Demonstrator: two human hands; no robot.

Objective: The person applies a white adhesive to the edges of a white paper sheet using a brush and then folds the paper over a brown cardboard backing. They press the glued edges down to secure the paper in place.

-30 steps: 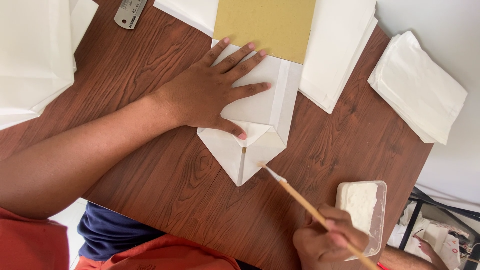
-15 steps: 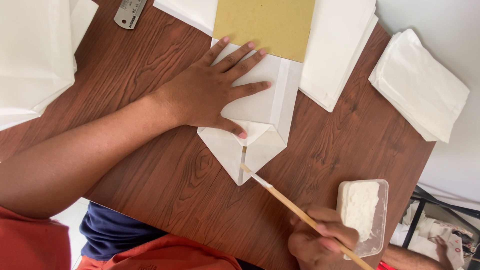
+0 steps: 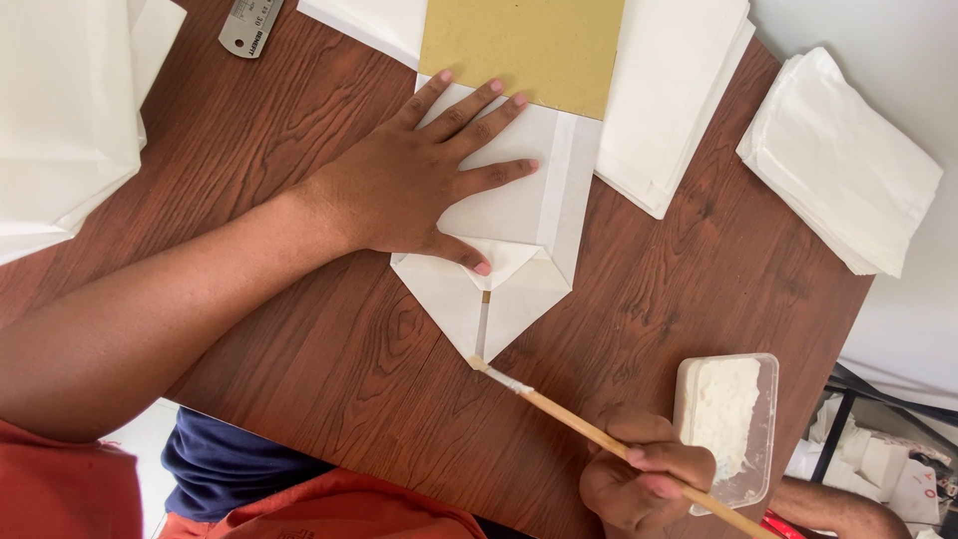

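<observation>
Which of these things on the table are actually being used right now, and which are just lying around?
In use:
left hand pressing the folded white paper
right hand holding the stick brush
tub of white paste
brown card inside the paper

Lying about:
paper stacks
metal ruler
wooden table
</observation>
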